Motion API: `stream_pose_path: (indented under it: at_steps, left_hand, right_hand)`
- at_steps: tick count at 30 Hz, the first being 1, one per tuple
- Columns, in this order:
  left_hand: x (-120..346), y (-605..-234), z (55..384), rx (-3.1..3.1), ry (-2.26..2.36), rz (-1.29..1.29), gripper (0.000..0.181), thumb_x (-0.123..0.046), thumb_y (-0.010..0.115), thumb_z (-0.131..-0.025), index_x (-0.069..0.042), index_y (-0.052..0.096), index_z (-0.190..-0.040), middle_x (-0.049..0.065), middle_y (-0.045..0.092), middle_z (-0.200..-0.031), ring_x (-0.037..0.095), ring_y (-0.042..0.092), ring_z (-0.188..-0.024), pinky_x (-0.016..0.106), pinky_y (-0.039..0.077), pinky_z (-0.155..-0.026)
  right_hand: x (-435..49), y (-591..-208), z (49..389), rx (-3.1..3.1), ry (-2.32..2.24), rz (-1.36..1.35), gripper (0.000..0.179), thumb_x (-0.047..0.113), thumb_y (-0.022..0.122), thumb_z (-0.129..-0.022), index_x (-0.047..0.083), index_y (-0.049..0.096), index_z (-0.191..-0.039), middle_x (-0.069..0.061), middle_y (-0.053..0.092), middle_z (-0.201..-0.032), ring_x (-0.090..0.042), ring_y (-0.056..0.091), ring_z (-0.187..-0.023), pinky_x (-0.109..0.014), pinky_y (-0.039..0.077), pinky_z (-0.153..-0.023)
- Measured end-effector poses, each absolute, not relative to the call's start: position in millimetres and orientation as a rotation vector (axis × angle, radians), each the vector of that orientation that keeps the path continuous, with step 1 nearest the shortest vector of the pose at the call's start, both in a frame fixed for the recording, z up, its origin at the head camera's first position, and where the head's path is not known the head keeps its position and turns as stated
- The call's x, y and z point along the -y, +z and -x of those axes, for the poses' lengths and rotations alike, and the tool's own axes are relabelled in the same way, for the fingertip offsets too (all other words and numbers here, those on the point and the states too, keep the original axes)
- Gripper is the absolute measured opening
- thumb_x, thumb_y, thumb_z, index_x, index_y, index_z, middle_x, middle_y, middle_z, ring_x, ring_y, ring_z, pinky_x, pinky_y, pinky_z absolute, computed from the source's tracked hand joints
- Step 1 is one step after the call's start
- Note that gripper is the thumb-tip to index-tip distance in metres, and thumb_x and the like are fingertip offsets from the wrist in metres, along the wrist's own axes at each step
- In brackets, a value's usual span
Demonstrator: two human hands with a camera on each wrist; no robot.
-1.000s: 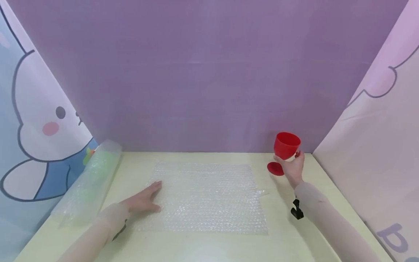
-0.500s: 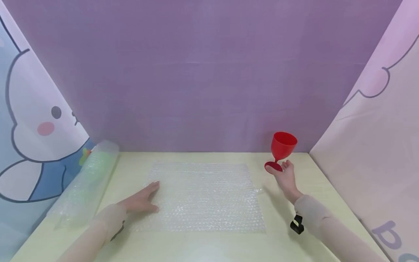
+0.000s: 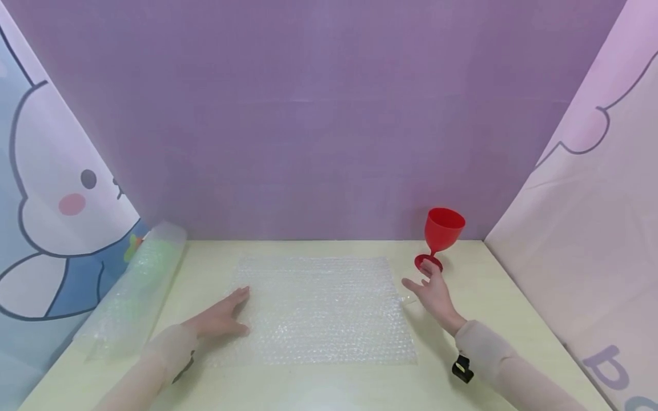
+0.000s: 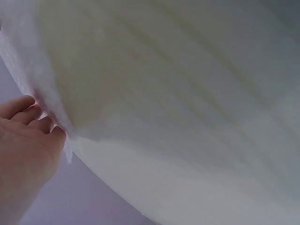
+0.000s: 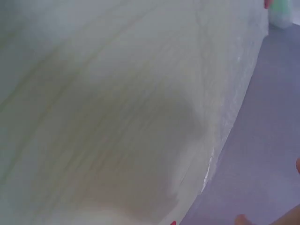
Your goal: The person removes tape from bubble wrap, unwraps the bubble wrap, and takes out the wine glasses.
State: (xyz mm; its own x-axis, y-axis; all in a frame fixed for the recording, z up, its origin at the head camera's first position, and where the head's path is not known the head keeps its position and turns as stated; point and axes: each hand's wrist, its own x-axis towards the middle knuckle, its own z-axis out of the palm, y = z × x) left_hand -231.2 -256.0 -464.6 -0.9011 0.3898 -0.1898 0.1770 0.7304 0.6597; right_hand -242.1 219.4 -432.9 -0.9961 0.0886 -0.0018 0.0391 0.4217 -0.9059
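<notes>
We have the bubble wrap (image 3: 324, 319) laid flat, goblet (image 3: 443, 229) upright, unwrapped; our left hand (image 3: 221, 317) and right hand (image 3: 436, 298) are spread

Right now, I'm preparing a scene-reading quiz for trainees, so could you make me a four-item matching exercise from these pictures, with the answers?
Things:
1. Goblet
2. Bubble wrap sheet
3. Left hand
4. Bubble wrap bundle

Places or colours:
A. At the flat sheet's left edge
B. Lying along the left side of the table
C. Red
D. Spread flat in mid-table

Pairs: 1-C, 2-D, 3-A, 4-B
</notes>
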Motion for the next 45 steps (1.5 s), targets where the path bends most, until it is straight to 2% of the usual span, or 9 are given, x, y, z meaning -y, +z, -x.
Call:
stream_pose_path:
  at_steps: [8,13,19,24,30,36,45]
  left_hand:
    - [259.5,-466.2,228.2,-2.619,1.017,-0.393,0.098,-0.033,0.073,-0.074,0.003,0.015,-0.144,0.024,0.008,-0.151,0.044,0.005,-0.137,0.058,0.005,-0.110]
    - [261.7,-463.1,224.6,-2.625,1.039,-0.410,0.093,-0.034,0.069,-0.078,0.004,0.016,-0.144,0.024,0.010,-0.151,0.044,0.007,-0.137,0.058,0.007,-0.110]
    - [264.7,-452.3,219.3,-2.731,1.075,-0.504,0.074,-0.027,0.063,-0.085,0.009,0.027,-0.139,0.030,0.023,-0.144,0.049,0.020,-0.132,0.061,0.016,-0.107]
    - [266.1,-441.2,211.5,-2.793,1.120,-0.451,0.064,-0.026,0.062,-0.086,0.004,0.036,-0.136,0.028,0.034,-0.140,0.049,0.029,-0.128,0.063,0.026,-0.103]
    - [270.6,-422.6,194.8,-2.897,1.073,-0.366,0.061,-0.034,0.058,-0.088,-0.001,0.040,-0.135,0.026,0.037,-0.139,0.049,0.033,-0.125,0.064,0.034,-0.096]
    - [285.1,-398.2,184.2,-3.000,1.062,-0.298,0.058,-0.034,0.054,-0.091,0.000,0.038,-0.136,0.028,0.036,-0.139,0.051,0.035,-0.121,0.064,0.035,-0.095]
    - [344.1,-376.7,193.3,-3.037,1.141,-0.062,0.063,-0.042,0.040,-0.096,0.001,0.027,-0.141,0.034,0.031,-0.139,0.055,0.033,-0.120,0.065,0.037,-0.088]
  right_hand:
    - [-210.2,-440.0,235.8,2.670,1.559,-0.050,0.064,0.016,0.064,-0.085,-0.002,0.030,-0.137,-0.022,0.039,-0.138,-0.037,0.038,-0.127,-0.047,0.035,-0.106]
    - [-203.3,-438.9,228.8,2.694,1.536,-0.105,0.060,0.016,0.064,-0.085,0.000,0.036,-0.135,-0.021,0.046,-0.133,-0.035,0.045,-0.122,-0.046,0.040,-0.102]
    - [-193.4,-435.2,222.3,2.719,1.548,-0.189,0.045,0.013,0.063,-0.086,-0.001,0.049,-0.126,-0.019,0.053,-0.125,-0.034,0.050,-0.116,-0.044,0.045,-0.098]
    - [-182.4,-434.7,217.9,2.734,1.565,-0.274,0.038,0.011,0.064,-0.085,-0.002,0.055,-0.119,-0.020,0.056,-0.120,-0.034,0.053,-0.111,-0.040,0.049,-0.093]
    - [-170.2,-439.1,215.3,2.758,1.572,-0.344,0.034,0.007,0.064,-0.083,-0.004,0.057,-0.115,-0.020,0.059,-0.116,-0.032,0.057,-0.106,-0.037,0.051,-0.091]
    - [-166.6,-444.2,212.6,2.799,1.566,-0.421,0.033,0.008,0.064,-0.084,-0.003,0.057,-0.115,-0.020,0.059,-0.115,-0.032,0.058,-0.105,-0.037,0.051,-0.090]
    - [-168.1,-445.8,207.6,2.787,1.583,-0.507,0.032,0.008,0.063,-0.084,-0.006,0.058,-0.113,-0.022,0.059,-0.114,-0.036,0.056,-0.105,-0.036,0.052,-0.089]
